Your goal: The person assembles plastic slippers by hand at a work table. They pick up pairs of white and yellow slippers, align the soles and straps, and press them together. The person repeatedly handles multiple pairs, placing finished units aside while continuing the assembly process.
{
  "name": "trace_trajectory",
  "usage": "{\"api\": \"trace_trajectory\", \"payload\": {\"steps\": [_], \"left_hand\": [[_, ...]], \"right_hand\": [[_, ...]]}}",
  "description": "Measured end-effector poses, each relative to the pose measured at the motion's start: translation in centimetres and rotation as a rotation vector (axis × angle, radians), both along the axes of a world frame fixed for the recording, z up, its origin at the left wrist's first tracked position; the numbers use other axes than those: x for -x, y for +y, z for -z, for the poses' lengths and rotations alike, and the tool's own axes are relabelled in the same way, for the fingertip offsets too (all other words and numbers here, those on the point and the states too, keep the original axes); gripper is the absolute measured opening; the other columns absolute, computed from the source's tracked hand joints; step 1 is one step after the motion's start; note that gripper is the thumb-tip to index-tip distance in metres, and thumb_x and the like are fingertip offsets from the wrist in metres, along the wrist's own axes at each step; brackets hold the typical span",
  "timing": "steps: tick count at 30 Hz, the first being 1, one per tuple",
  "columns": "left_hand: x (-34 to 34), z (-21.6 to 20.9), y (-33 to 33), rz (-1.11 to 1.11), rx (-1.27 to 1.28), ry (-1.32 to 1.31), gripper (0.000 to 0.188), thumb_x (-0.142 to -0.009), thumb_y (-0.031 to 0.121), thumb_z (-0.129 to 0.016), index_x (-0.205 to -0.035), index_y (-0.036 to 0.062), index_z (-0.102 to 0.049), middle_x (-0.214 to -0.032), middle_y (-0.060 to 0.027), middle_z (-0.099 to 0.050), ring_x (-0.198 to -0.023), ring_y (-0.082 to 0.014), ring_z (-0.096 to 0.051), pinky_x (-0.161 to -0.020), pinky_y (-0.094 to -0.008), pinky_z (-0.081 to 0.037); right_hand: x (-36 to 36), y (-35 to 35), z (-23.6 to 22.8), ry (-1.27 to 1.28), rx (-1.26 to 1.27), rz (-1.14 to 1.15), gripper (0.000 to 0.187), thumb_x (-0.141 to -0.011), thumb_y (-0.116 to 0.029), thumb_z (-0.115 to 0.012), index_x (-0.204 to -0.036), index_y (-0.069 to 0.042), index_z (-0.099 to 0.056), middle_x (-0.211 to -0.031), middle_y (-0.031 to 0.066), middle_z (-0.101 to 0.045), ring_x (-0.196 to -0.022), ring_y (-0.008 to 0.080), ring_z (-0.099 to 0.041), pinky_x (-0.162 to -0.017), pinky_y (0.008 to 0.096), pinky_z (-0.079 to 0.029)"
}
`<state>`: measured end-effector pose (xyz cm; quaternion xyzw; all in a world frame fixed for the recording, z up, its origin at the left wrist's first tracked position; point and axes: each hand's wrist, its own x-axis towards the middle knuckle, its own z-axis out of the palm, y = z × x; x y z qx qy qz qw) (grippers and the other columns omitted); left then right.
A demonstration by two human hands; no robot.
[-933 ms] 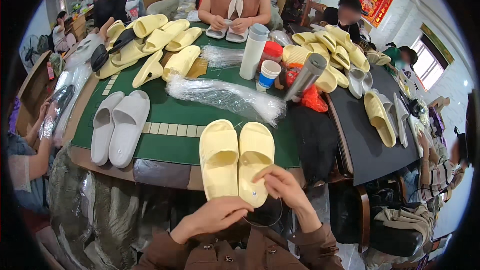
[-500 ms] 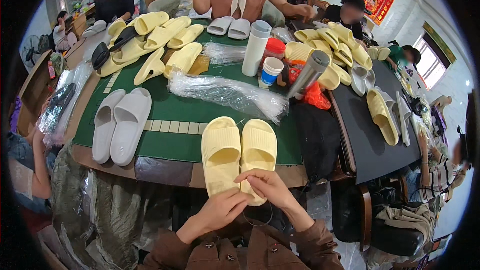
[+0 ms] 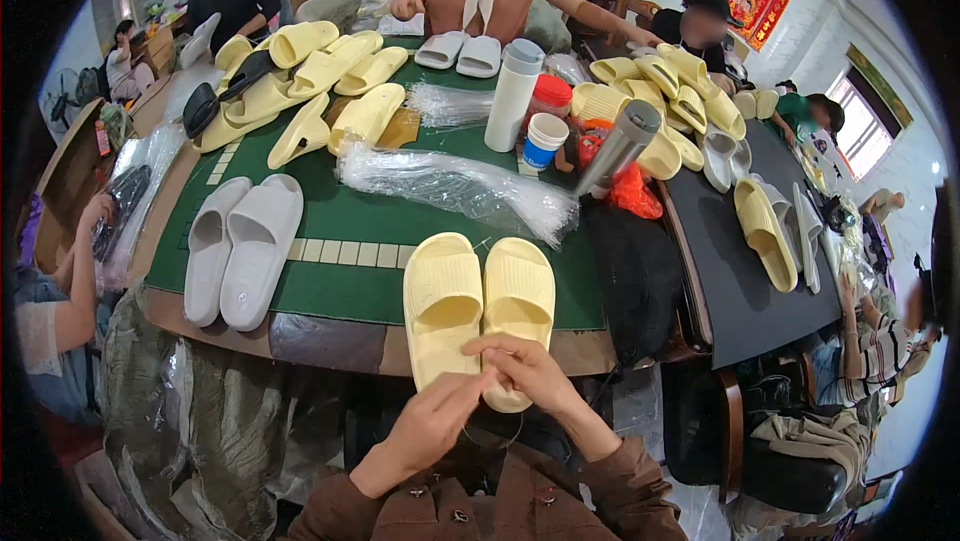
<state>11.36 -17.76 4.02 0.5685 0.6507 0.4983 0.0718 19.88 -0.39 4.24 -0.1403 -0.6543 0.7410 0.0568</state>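
Note:
A pair of pale yellow slide sandals lies side by side at the table's near edge, toes away from me. Over their heel ends, my left hand and my right hand meet with fingers pinched together. A thin plastic strand hangs in a loop below the fingers, its ends hidden in the two hands. Whether the strand passes through the sandals cannot be made out. To the left lies a pair of grey slide sandals, and beyond my hands a bundle of clear plastic strands.
Yellow sandals are heaped at the far left, with another heap at the right. A white bottle, a paper cup and a steel tumbler stand mid-table. Several people work around the table; a chair is at right.
My left hand has tilted more upright against the right one, and the strand's loop has shifted slightly left. Across the table, a person's arms have moved; at far left, someone lifts a grey sandal.

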Motion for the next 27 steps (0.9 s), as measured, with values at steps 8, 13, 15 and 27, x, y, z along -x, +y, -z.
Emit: {"api": "trace_trajectory", "payload": {"steps": [8, 13, 15, 27], "left_hand": [[1.8, 0.4, 0.3, -0.236, 0.087, 0.269, 0.041, -0.082, -0.002, -0.058, -0.123, -0.0049, -0.055, -0.100, -0.0162, -0.061, -0.090, -0.0311, -0.062, -0.077, -0.0372, -0.052], [2.5, 1.5, 2.6, -0.315, 0.169, 0.347, 0.052, -0.081, 0.000, -0.060, -0.130, -0.0075, -0.046, -0.111, -0.0202, -0.057, -0.100, -0.0348, -0.059, -0.085, -0.0398, -0.049], [2.9, 1.8, 3.9, -0.345, 0.157, 0.337, 0.059, -0.080, 0.003, -0.061, -0.133, -0.0093, -0.040, -0.117, -0.0245, -0.052, -0.106, -0.0388, -0.056, -0.090, -0.0423, -0.047], [6.4, -0.1, 4.1, 0.132, 0.462, 0.016, 0.099, -0.073, 0.040, -0.077, -0.137, -0.0141, -0.023, -0.137, -0.0331, -0.035, -0.131, -0.0442, -0.035, -0.109, -0.0439, -0.033]], "right_hand": [[-1.7, 2.3, 1.3, 0.012, -0.044, 0.167, 0.035, -0.099, -0.006, -0.046, -0.133, -0.001, -0.049, -0.087, 0.0072, -0.066, -0.064, 0.0051, -0.053, -0.059, 0.0189, -0.043], [-1.9, 1.9, 0.7, -0.057, -0.169, 0.198, 0.025, -0.098, -0.007, -0.046, -0.121, 0.000, -0.053, -0.085, 0.0090, -0.068, -0.055, 0.0069, -0.055, -0.050, 0.0205, -0.045], [-1.9, 2.2, 1.3, -0.073, -0.240, 0.189, 0.024, -0.098, -0.006, -0.046, -0.120, 0.001, -0.052, -0.088, 0.0098, -0.069, -0.058, 0.0081, -0.058, -0.051, 0.0219, -0.047], [0.2, 1.7, 1.8, 0.081, -1.151, 0.295, 0.032, -0.089, -0.006, -0.057, -0.116, 0.009, -0.051, -0.112, 0.0289, -0.056, -0.104, 0.0453, -0.055, -0.089, 0.0490, -0.045]]}}
